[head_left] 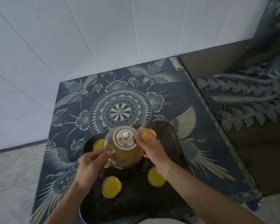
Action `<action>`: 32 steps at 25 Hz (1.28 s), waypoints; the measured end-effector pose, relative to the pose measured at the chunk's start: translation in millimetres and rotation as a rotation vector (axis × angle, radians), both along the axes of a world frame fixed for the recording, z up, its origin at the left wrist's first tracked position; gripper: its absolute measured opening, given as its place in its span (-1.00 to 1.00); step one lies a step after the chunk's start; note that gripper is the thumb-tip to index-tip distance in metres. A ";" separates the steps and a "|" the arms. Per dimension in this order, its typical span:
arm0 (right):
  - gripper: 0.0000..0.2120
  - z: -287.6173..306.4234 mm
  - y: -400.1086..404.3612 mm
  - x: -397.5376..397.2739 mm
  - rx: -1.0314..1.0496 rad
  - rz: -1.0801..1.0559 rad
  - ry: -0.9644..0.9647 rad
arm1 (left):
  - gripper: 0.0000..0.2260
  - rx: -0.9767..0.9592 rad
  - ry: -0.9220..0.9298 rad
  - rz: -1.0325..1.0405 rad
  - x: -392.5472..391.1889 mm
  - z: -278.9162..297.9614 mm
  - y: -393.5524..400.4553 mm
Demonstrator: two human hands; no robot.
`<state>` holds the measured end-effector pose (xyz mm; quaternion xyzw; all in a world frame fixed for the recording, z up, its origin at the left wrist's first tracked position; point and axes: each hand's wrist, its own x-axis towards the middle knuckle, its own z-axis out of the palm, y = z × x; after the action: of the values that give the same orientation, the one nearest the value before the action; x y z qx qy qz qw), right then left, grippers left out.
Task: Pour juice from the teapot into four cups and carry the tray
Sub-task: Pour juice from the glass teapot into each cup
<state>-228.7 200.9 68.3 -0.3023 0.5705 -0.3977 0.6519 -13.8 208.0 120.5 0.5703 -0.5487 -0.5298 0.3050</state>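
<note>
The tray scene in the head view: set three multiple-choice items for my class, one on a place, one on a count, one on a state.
1. Where is the teapot?
A. above the tray, held in both hands
B. on the floor
C. on the cloth beside the tray

2. How many cups show yellow juice?
A. one
B. two
C. four

3. How is the teapot lid?
A. lying on the tray
B. on the pot, with fingers of the right hand at its edge
C. held in the left hand

Answers:
1 A: the left hand grips the handle and the right hand steadies the pot above the tray.
2 C: four yellow-filled cups stand on the tray, two partly hidden.
3 B: the metal lid sits on the pot.
</note>
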 end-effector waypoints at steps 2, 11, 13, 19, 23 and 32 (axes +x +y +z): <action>-0.10 7.4 3.7 -5.4 -0.044 0.009 0.033 | -0.58 -0.027 0.048 0.036 -2.9 -0.9 8.9; -0.22 37.7 29.7 -31.1 -0.167 0.075 0.116 | -0.63 -0.102 0.254 0.181 -23.6 -9.9 56.8; -0.21 39.9 35.8 -30.8 -0.192 0.103 0.123 | -0.68 -0.132 0.259 0.216 -26.8 -7.2 69.7; -0.22 53.2 48.5 -10.3 -0.265 0.179 0.126 | -0.69 -0.171 0.262 0.311 -11.0 -2.0 100.5; -0.23 56.9 50.2 18.5 -0.286 0.239 0.130 | -0.67 -0.215 0.282 0.340 20.8 -11.6 111.6; -0.16 61.9 35.5 123.0 -0.240 0.357 0.108 | -0.64 -0.200 0.309 0.407 124.8 -29.5 111.7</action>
<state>-105.7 236.4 130.2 -0.4947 0.4908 -0.3241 0.6398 110.9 319.6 91.0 0.5484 -0.4192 -0.4814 0.5402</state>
